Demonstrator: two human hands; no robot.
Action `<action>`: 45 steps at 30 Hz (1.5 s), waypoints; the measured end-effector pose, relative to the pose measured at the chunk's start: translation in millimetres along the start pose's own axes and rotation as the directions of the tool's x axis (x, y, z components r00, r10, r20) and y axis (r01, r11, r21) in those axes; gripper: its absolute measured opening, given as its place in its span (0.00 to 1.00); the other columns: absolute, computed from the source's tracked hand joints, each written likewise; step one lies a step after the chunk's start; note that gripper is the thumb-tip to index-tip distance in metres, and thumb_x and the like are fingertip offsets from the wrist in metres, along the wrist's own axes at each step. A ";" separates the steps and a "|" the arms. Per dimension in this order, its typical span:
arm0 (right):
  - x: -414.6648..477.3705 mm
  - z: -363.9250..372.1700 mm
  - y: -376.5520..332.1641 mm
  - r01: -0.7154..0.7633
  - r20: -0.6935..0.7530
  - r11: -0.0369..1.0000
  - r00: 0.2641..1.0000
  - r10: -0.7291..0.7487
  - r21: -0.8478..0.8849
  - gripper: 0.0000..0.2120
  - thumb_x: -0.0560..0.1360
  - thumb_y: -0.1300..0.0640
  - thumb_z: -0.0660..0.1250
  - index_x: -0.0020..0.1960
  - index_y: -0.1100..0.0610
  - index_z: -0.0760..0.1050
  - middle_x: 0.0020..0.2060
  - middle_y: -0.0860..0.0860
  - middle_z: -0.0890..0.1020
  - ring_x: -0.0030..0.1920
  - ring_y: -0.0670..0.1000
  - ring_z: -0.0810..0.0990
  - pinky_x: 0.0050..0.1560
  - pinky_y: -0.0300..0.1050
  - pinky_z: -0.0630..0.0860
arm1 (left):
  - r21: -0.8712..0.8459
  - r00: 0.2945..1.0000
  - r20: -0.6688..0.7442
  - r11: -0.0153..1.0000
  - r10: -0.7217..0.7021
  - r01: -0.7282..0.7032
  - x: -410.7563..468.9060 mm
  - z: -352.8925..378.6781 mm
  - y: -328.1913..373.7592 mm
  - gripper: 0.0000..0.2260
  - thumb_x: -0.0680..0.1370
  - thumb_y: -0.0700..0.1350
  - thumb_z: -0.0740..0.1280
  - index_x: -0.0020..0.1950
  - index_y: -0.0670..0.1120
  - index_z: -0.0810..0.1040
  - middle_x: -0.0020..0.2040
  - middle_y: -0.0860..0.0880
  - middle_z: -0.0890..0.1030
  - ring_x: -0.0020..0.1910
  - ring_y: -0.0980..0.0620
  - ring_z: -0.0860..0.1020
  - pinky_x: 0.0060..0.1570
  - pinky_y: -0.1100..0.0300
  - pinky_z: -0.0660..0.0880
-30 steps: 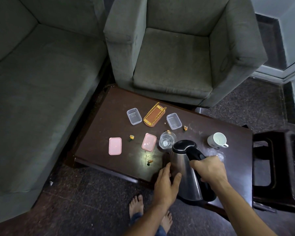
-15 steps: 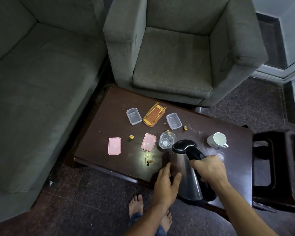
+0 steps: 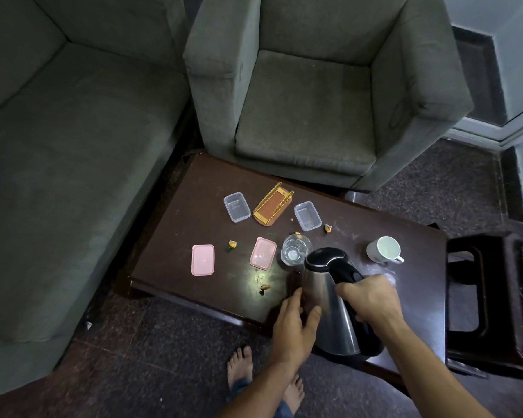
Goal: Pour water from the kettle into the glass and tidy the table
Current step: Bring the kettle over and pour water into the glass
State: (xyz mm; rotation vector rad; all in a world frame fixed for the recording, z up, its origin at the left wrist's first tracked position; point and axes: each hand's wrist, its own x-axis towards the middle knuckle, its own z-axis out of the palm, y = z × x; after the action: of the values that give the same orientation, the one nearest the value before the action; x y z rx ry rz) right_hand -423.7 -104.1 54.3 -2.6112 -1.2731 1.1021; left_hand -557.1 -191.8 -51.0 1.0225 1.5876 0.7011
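A steel kettle (image 3: 329,309) with a black lid and handle leans over the near edge of the dark wooden table (image 3: 194,236). My right hand (image 3: 370,300) is closed around its black handle. My left hand (image 3: 293,325) rests flat against the kettle's left side, fingers spread. The kettle's spout end sits right beside a clear glass (image 3: 296,249) that stands upright on the table. I cannot tell whether water is flowing.
Two clear boxes (image 3: 237,207) (image 3: 307,215), two pink lids (image 3: 203,260) (image 3: 263,253), a gold-railed tray (image 3: 273,204), a white mug (image 3: 384,250) and small orange scraps (image 3: 232,244) lie on the table. Grey sofa (image 3: 73,176) left, armchair (image 3: 308,116) behind, dark stool (image 3: 495,297) right.
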 end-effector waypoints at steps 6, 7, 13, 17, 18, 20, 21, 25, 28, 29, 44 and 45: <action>-1.2 -0.2 0.1 -0.004 0.004 1.000 1.000 0.004 -0.006 0.14 0.57 0.48 0.69 0.32 0.60 0.80 0.26 0.55 0.83 0.29 0.58 0.85 0.33 0.51 0.84 | 0.003 1.000 -0.004 1.000 -0.004 0.004 -1.0 0.9 -0.1 0.28 0.81 0.56 0.66 0.79 0.51 0.65 0.73 0.53 0.72 0.64 0.57 0.77 0.62 0.52 0.78; -1.5 -0.1 0.1 -0.007 0.002 1.000 1.000 0.007 -0.005 0.14 0.57 0.49 0.69 0.32 0.60 0.80 0.26 0.55 0.83 0.29 0.58 0.85 0.33 0.51 0.84 | 0.006 1.000 -0.007 1.000 -0.004 0.004 -0.8 0.9 -0.3 0.28 0.81 0.56 0.66 0.79 0.51 0.65 0.72 0.52 0.72 0.64 0.56 0.77 0.62 0.52 0.78; -2.6 0.5 -2.0 -0.009 0.001 1.000 1.000 0.009 -0.006 0.14 0.57 0.49 0.70 0.31 0.61 0.80 0.26 0.55 0.83 0.29 0.58 0.85 0.34 0.53 0.85 | 0.015 1.000 -0.008 1.000 0.001 -0.001 -1.2 -1.2 -0.4 0.28 0.80 0.57 0.66 0.79 0.51 0.66 0.71 0.53 0.73 0.63 0.57 0.77 0.62 0.53 0.78; -3.6 0.8 -3.3 -0.009 0.001 1.000 1.000 0.009 -0.019 0.14 0.58 0.49 0.70 0.32 0.61 0.80 0.27 0.56 0.84 0.31 0.59 0.85 0.36 0.54 0.85 | 0.004 1.000 -0.008 1.000 -0.001 0.001 -1.1 -2.9 -0.5 0.28 0.81 0.56 0.66 0.79 0.51 0.66 0.72 0.53 0.72 0.64 0.57 0.77 0.63 0.53 0.78; -3.9 1.0 -3.7 -0.009 0.001 1.000 1.000 0.009 -0.019 0.14 0.57 0.49 0.70 0.32 0.61 0.80 0.28 0.56 0.84 0.31 0.59 0.85 0.36 0.54 0.85 | 0.002 1.000 -0.006 1.000 -0.004 0.004 -1.0 -3.1 -0.5 0.28 0.81 0.56 0.66 0.79 0.51 0.65 0.72 0.53 0.72 0.64 0.57 0.77 0.63 0.53 0.78; -4.3 1.1 -4.2 -0.011 0.001 1.000 1.000 0.011 -0.017 0.14 0.57 0.49 0.70 0.32 0.60 0.80 0.27 0.56 0.84 0.31 0.59 0.85 0.35 0.54 0.85 | -0.002 1.000 -0.005 1.000 -0.008 0.008 -1.3 -3.2 -0.7 0.29 0.81 0.57 0.66 0.80 0.51 0.65 0.73 0.53 0.71 0.64 0.57 0.77 0.63 0.54 0.78; -4.5 1.0 -4.6 -0.014 0.003 1.000 1.000 0.014 -0.015 0.14 0.57 0.49 0.70 0.32 0.60 0.80 0.27 0.56 0.84 0.30 0.59 0.85 0.35 0.53 0.85 | -0.003 1.000 -0.005 1.000 -0.009 0.009 -1.6 -3.3 -0.6 0.29 0.81 0.57 0.66 0.80 0.51 0.65 0.73 0.53 0.71 0.64 0.57 0.77 0.63 0.55 0.78; -4.6 0.8 -4.7 -0.017 0.012 1.000 1.000 0.018 -0.012 0.14 0.57 0.49 0.70 0.33 0.60 0.80 0.28 0.56 0.84 0.31 0.58 0.85 0.35 0.54 0.86 | 0.000 1.000 -0.007 1.000 -0.005 0.005 -2.5 -3.5 -0.5 0.29 0.81 0.57 0.66 0.79 0.51 0.65 0.72 0.53 0.71 0.64 0.57 0.77 0.63 0.54 0.78; -4.3 1.1 -5.0 -0.016 0.018 1.000 1.000 0.016 -0.018 0.15 0.57 0.49 0.70 0.33 0.61 0.81 0.28 0.56 0.84 0.30 0.58 0.85 0.35 0.53 0.86 | 0.002 1.000 -0.006 1.000 -0.006 0.006 -2.3 -3.6 -0.2 0.28 0.81 0.56 0.66 0.79 0.50 0.65 0.73 0.52 0.72 0.63 0.56 0.78 0.62 0.54 0.78; -4.3 1.1 -5.1 -0.016 0.018 1.000 1.000 0.017 -0.020 0.15 0.57 0.49 0.70 0.33 0.61 0.81 0.28 0.56 0.84 0.30 0.58 0.85 0.34 0.53 0.85 | 0.001 1.000 -0.006 1.000 -0.008 0.008 -2.1 -3.6 -0.2 0.28 0.81 0.56 0.66 0.79 0.50 0.65 0.73 0.52 0.72 0.64 0.56 0.78 0.62 0.54 0.78; -4.3 0.7 -4.9 -0.002 0.005 0.999 1.000 0.002 -0.032 0.14 0.57 0.49 0.70 0.30 0.61 0.80 0.25 0.55 0.83 0.28 0.58 0.85 0.34 0.55 0.85 | -0.007 1.000 -0.014 1.000 -0.017 0.017 -3.7 -3.8 2.6 0.27 0.81 0.55 0.66 0.79 0.51 0.66 0.71 0.52 0.73 0.63 0.58 0.77 0.63 0.54 0.77; -4.3 0.4 -5.0 -0.003 0.004 0.999 1.000 0.003 -0.034 0.13 0.58 0.49 0.70 0.30 0.60 0.80 0.25 0.55 0.83 0.28 0.58 0.85 0.34 0.55 0.85 | -0.011 1.000 -0.013 1.000 -0.019 0.019 -4.1 -3.6 2.9 0.27 0.81 0.55 0.66 0.79 0.51 0.66 0.72 0.52 0.73 0.63 0.58 0.77 0.63 0.54 0.77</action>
State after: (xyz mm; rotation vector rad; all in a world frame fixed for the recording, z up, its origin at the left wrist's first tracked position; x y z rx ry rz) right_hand -429.0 -103.9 58.0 -2.6373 -1.3000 1.0969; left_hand -559.6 -193.8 -45.7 0.9957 1.6014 0.7041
